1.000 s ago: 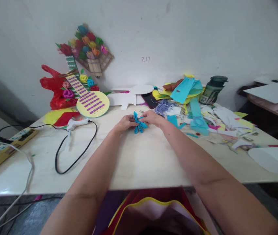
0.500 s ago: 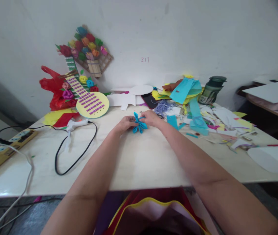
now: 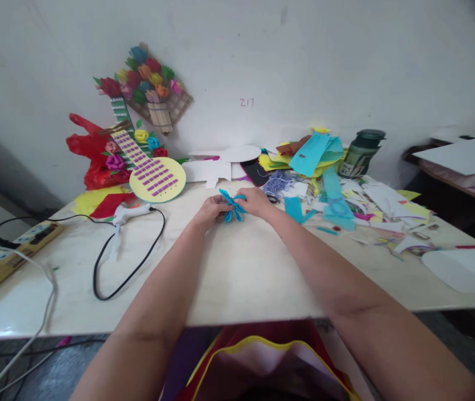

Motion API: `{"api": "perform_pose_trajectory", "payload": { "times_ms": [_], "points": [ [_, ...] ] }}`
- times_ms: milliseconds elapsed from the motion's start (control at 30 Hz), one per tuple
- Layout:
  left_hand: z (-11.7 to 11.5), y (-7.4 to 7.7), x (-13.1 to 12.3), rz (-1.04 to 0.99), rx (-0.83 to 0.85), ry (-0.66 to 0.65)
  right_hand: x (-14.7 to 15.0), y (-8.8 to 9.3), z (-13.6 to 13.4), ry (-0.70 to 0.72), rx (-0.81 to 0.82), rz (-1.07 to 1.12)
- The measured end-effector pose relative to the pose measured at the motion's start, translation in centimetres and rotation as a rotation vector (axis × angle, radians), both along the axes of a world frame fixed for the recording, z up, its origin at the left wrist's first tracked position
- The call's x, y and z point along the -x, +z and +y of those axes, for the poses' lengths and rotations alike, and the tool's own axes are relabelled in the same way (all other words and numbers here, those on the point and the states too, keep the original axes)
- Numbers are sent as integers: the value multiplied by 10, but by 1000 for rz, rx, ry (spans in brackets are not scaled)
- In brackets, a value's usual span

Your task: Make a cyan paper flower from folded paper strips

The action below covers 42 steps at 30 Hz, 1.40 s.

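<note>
Both my bare forearms reach forward and converge, wrists angled inward. My left hand (image 3: 209, 211) is curled, knuckles up, fingers pinched together at the tips. My right hand (image 3: 256, 201) sits just beside it, palm down, fingers bent and pinched, the two hands' fingertips nearly meeting.

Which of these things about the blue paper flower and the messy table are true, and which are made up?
1. The left hand and the right hand both hold the blue paper flower. True.
2. The white glue gun lies right of the hands. False: it lies to their left, by the black cable.
3. A dark green bottle stands at the back right, near the wall. True.
4. The yellow paper guitar lies on the floor. False: it rests on the table, at the back left.
</note>
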<state>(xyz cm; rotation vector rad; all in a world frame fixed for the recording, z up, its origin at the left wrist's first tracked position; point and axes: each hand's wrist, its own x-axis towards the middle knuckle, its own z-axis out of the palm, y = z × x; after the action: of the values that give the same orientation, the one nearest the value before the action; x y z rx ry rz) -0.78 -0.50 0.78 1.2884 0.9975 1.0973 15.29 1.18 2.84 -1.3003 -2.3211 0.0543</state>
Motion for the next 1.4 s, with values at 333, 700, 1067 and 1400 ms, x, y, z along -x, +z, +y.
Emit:
{"api": "perform_pose_trajectory", "payload": {
  "times_ms": [333,700,1067,1400],
  "points": [
    [2,-6,2,19,13,-59,-9,-9,17,115,116,220],
    [3,-6,4,-148,70,-54,-6,-4,7,213,-129,12],
    [1,-3,6,-14,0,-82,-9,-8,10,213,77,356],
    [0,-3,7,3,52,-165,-9,1,6,133,447,747]
  ]
}}
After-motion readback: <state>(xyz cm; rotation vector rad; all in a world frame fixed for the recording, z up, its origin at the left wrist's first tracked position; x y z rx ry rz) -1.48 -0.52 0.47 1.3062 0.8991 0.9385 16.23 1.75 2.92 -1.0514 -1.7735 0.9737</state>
